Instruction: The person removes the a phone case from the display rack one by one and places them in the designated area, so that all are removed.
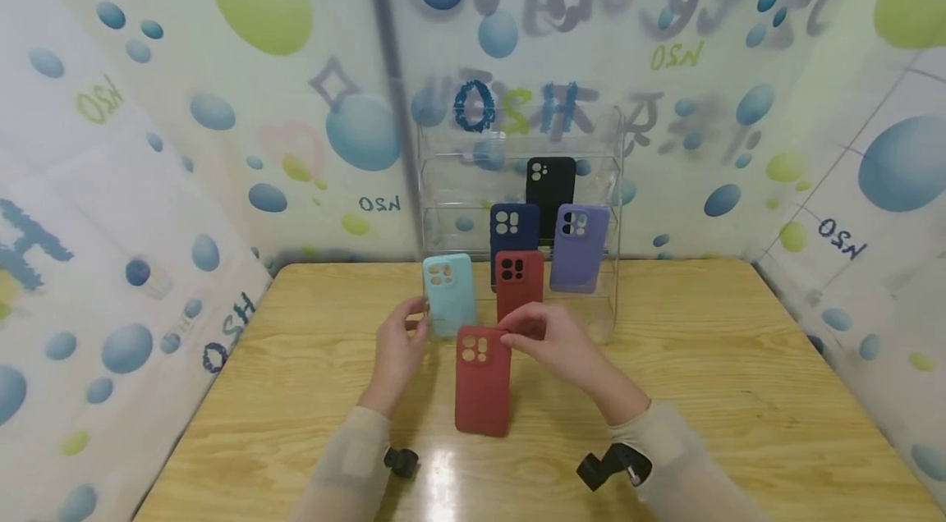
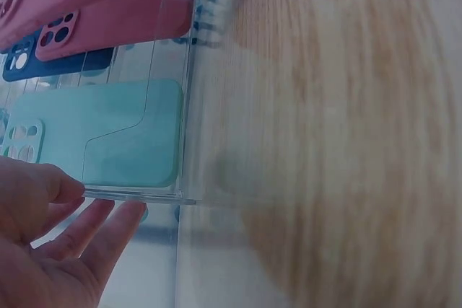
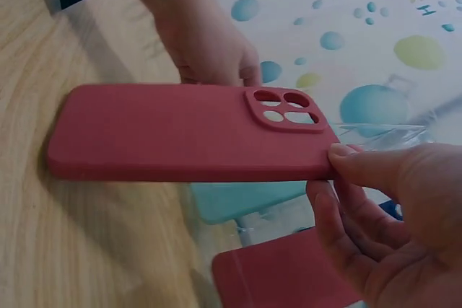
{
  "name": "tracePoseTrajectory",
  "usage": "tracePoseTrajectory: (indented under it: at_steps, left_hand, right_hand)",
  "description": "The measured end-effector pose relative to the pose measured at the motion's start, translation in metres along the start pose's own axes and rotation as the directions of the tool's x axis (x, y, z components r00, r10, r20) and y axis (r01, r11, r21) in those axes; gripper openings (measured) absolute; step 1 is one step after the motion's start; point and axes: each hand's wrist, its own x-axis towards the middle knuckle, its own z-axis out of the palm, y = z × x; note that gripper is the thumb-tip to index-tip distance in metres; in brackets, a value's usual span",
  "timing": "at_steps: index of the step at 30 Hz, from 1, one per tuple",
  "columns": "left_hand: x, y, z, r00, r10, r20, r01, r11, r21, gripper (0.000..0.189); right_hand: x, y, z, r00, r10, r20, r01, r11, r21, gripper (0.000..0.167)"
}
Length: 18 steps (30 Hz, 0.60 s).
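My right hand (image 1: 554, 345) pinches a red phone case (image 1: 483, 395) by its top corner, thumb in front and fingers behind. The case hangs upright in front of a clear stepped display rack (image 1: 616, 313), its camera cutouts at the top. My left hand (image 1: 395, 359) holds the rack's left side edge between thumb and fingers, beside a light blue phone case (image 2: 123, 131) in the lowest tier. Another red phone case (image 1: 520, 292) stands in that tier, partly hidden by my right hand.
Higher in the rack stand a dark blue case (image 1: 513, 239), a purple case (image 1: 580, 251) and a black case (image 1: 550, 185). The rack is at the back of a wooden table (image 1: 702, 391), close to a wall (image 1: 680, 177) printed with blue and green ovals.
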Motion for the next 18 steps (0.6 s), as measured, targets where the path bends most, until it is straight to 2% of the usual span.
tracePoseTrajectory:
  at_steps: [9, 18]
  left_hand:
    - [-0.001, 0.001, 0.000, 1.000, 0.029, -0.006, -0.029, 1.000, 0.012, 0.037]
    - [-0.002, 0.002, -0.001, 1.000, 0.020, -0.010, -0.020, 1.000, 0.014, 0.036]
  right_hand:
    - [0.013, 0.016, 0.022, 0.999, 0.044, 0.015, -0.045, 0.997, 0.061, 0.018]
    - [0.017, 0.035, 0.051, 0.996, 0.088, 0.005, -0.088, 0.995, 0.046, 0.010]
